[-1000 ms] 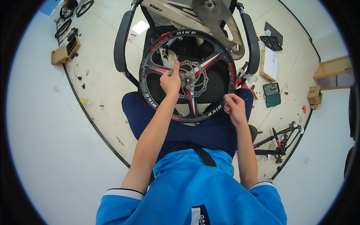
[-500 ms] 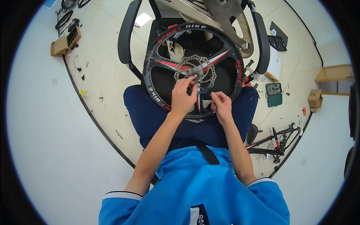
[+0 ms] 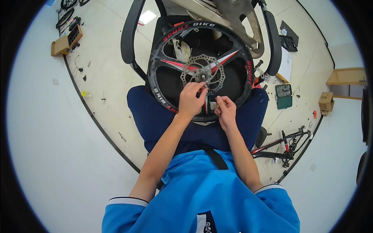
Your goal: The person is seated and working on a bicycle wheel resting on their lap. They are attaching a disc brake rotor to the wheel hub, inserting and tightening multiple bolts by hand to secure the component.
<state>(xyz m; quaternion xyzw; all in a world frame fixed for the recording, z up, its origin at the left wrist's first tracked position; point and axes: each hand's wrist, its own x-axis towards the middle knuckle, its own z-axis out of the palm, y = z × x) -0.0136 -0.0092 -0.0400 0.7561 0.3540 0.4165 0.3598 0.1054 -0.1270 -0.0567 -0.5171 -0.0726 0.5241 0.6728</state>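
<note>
A black bicycle wheel (image 3: 154, 72) with red and white spokes lies across my lap and the chair seat, its brake rotor (image 3: 220, 69) facing up. The hub axle (image 3: 203, 76) stands up in the rotor's middle. My left hand (image 3: 190, 101) reaches over the wheel's near side, thumb and fingers bent in a pinch at the rotor just below the axle; whatever lies between the fingertips is too small to make out. To its right, my right hand (image 3: 226, 110) is above the near rim with thumb and forefinger pressed together. Its pinch also hides any small thing inside.
Chair armrests (image 3: 273, 44) flank the wheel. Beyond it lies a pale metal frame (image 3: 198, 11). On the floor to the right are a green case (image 3: 284, 101) of small parts and a black bicycle frame (image 3: 272, 151). An open cardboard box (image 3: 62, 45) stands at far left.
My left fingertips have drawn back from the top of the axle to just below it. The right hand has shifted slightly left, still pinched.
</note>
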